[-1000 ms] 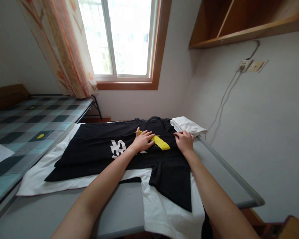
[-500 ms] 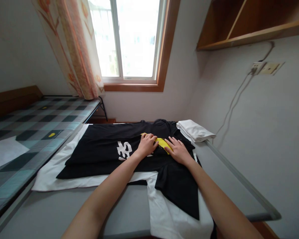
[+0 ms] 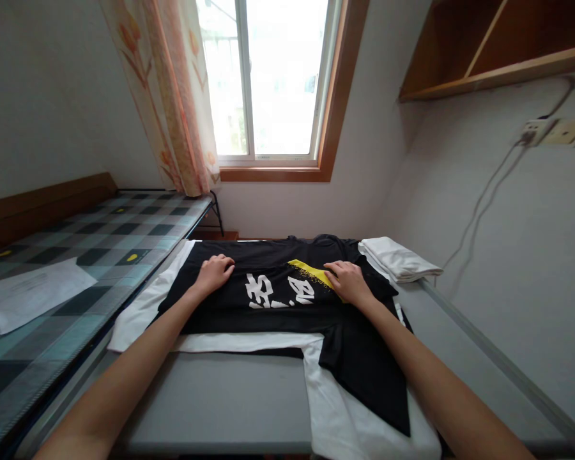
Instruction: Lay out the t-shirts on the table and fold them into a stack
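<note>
A black T-shirt [image 3: 278, 319] with white characters and a yellow printed band lies on top of a white T-shirt [image 3: 335, 409]; its near sleeve points towards me. A long fold or edge of the black cloth runs across it. My left hand [image 3: 214, 273] is closed with bent fingers on that edge, left of the white characters. Over the right end of the yellow band, my right hand [image 3: 349, 282] has its fingers curled onto the same edge. The fingertips of both hands are partly hidden.
The shirts lie on a grey table [image 3: 230, 396]. A folded white cloth [image 3: 397, 259] sits at its far right corner. To the left is a bed with a checked mattress [image 3: 144, 220] and papers [image 3: 43, 291]. A wall shelf [image 3: 498, 70] hangs upper right.
My left hand has moved left along the black T-shirt, uncovering the second white character. My right hand stays near the yellow band, its fingers now more curled. The view has shifted left.
</note>
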The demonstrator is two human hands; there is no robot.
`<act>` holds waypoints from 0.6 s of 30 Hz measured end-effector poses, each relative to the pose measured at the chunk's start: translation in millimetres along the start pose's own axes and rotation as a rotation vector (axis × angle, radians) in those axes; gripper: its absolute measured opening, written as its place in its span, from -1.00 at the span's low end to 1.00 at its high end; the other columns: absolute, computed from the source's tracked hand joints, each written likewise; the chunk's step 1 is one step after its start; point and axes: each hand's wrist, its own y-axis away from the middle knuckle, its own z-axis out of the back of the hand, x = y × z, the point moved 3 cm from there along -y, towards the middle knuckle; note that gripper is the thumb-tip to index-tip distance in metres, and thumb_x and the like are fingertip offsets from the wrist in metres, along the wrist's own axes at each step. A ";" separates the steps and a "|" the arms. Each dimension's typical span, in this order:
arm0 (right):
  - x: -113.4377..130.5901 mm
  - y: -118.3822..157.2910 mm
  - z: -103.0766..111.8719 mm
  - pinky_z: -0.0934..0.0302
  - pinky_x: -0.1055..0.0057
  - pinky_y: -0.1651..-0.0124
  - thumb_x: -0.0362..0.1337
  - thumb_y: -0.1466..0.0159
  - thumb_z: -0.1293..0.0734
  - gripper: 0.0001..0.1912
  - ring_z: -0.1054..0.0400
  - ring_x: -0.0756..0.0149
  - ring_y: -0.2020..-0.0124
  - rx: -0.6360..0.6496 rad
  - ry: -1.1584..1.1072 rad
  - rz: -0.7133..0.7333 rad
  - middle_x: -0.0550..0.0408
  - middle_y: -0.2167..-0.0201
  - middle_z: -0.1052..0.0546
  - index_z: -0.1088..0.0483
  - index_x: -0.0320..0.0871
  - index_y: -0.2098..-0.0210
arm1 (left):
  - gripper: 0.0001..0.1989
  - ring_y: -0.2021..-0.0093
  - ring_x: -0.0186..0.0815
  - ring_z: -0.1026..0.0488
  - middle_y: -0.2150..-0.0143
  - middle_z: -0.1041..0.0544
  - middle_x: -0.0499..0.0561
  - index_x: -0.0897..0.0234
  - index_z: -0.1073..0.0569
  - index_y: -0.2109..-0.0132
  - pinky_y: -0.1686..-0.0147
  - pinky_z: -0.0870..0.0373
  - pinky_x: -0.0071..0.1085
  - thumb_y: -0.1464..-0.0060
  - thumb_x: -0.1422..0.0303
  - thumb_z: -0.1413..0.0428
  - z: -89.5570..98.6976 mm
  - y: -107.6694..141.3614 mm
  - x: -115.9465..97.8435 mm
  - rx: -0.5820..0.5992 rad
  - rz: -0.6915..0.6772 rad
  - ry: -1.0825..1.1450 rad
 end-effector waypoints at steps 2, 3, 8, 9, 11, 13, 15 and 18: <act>17.4 -22.5 -3.4 -0.14 0.30 -0.02 -0.17 -0.36 -0.16 -0.67 -0.37 0.18 0.03 0.051 -0.100 -0.030 -0.04 0.04 -0.53 -0.49 -0.10 0.05 | -0.70 0.02 -0.10 -0.41 0.03 -0.51 0.07 0.15 -0.55 0.10 0.04 -0.29 -0.24 -0.16 0.14 -0.03 4.0 2.0 35.0 0.001 0.043 0.014; 25.7 -33.8 -6.8 -0.16 0.34 0.02 -0.17 -0.36 -0.17 -0.68 -0.38 0.21 0.06 0.086 -0.157 -0.057 -0.02 0.06 -0.53 -0.51 -0.10 0.09 | -0.69 0.01 -0.11 -0.42 0.03 -0.51 0.06 0.15 -0.55 0.12 0.04 -0.29 -0.26 -0.14 0.11 -0.05 4.1 3.1 47.1 0.003 0.049 0.047; 53.5 -71.5 -31.4 -0.16 0.29 0.06 -0.06 -0.33 -0.20 -0.67 -0.39 0.15 0.07 0.218 -0.222 -0.246 -0.01 0.09 -0.54 -0.53 -0.07 0.16 | -0.75 0.00 -0.18 -0.43 0.08 -0.55 0.00 0.16 -0.53 0.23 -0.02 -0.28 -0.33 -0.10 0.13 -0.08 -1.3 7.8 66.1 -0.041 0.065 0.206; 55.6 -73.8 -35.4 -0.16 0.26 0.05 -0.04 -0.32 -0.20 -0.66 -0.38 0.13 0.06 0.211 -0.203 -0.278 -0.02 0.08 -0.54 -0.53 -0.06 0.17 | -0.76 0.01 -0.19 -0.43 0.10 -0.55 0.00 0.17 -0.52 0.24 -0.02 -0.27 -0.33 -0.11 0.14 -0.07 -2.0 8.5 65.6 -0.053 0.073 0.206; 57.6 -74.5 -41.6 -0.14 0.20 0.03 -0.03 -0.32 -0.20 -0.67 -0.35 0.10 0.04 0.171 -0.174 -0.311 -0.03 0.07 -0.52 -0.51 -0.06 0.19 | -0.75 0.02 -0.18 -0.44 0.12 -0.56 0.00 0.17 -0.51 0.25 -0.03 -0.26 -0.30 -0.14 0.14 -0.03 -2.2 9.5 63.9 -0.083 0.088 0.187; 57.7 -72.2 -45.8 -0.12 0.18 0.03 -0.05 -0.34 -0.19 -0.68 -0.34 0.08 0.03 0.129 -0.167 -0.309 -0.03 0.09 -0.52 -0.48 -0.07 0.21 | -0.74 0.04 -0.16 -0.45 0.14 -0.57 0.01 0.18 -0.50 0.24 -0.03 -0.24 -0.26 -0.17 0.15 -0.01 -0.9 10.4 63.3 -0.121 0.122 0.159; 57.2 -69.2 -48.7 -0.10 0.17 0.03 -0.08 -0.36 -0.16 -0.70 -0.33 0.09 0.04 0.096 -0.174 -0.304 -0.03 0.11 -0.53 -0.45 -0.08 0.21 | -0.74 0.04 -0.14 -0.45 0.15 -0.58 0.02 0.18 -0.49 0.23 -0.04 -0.21 -0.21 -0.19 0.15 0.01 0.8 11.3 63.9 -0.151 0.180 0.129; 57.5 -65.9 -50.3 -0.09 0.18 0.04 -0.11 -0.38 -0.13 -0.71 -0.34 0.09 0.06 0.042 -0.169 -0.293 -0.03 0.11 -0.54 -0.41 -0.08 0.19 | -0.73 0.01 -0.11 -0.43 0.14 -0.58 0.03 0.18 -0.49 0.22 -0.03 -0.19 -0.16 -0.20 0.15 0.03 2.4 13.2 65.0 -0.159 0.257 0.074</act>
